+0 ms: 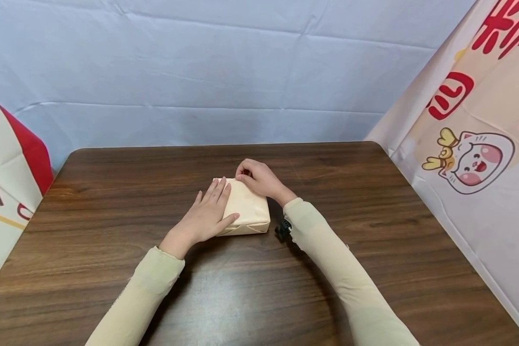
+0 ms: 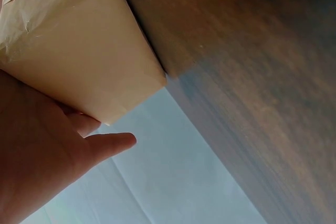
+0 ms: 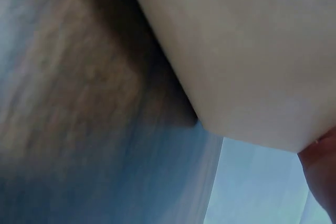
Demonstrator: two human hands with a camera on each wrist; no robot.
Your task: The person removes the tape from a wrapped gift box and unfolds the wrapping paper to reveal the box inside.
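Note:
A box wrapped in cream paper (image 1: 248, 209) lies on the dark wood table, with folded paper flaps on its near side. Spread across the left part of its top is my left hand (image 1: 206, 211), fingers straight and thumb near the front edge. My right hand (image 1: 261, 179) is at the far edge of the box, its fingers curled and its thumb and forefinger pinching there. In the left wrist view, clear shiny tape or film (image 2: 18, 24) shows on one end of the wrapping. The right wrist view shows a smooth paper side (image 3: 236, 61) and part of a finger at its corner.
The brown wood-grain table (image 1: 112, 202) extends around the box on all sides. Behind it hangs a pale blue cloth (image 1: 199, 72), and a printed banner with a cartoon figure (image 1: 475, 161) hangs at the right. A small black device (image 1: 283, 230) sits under the right cuff.

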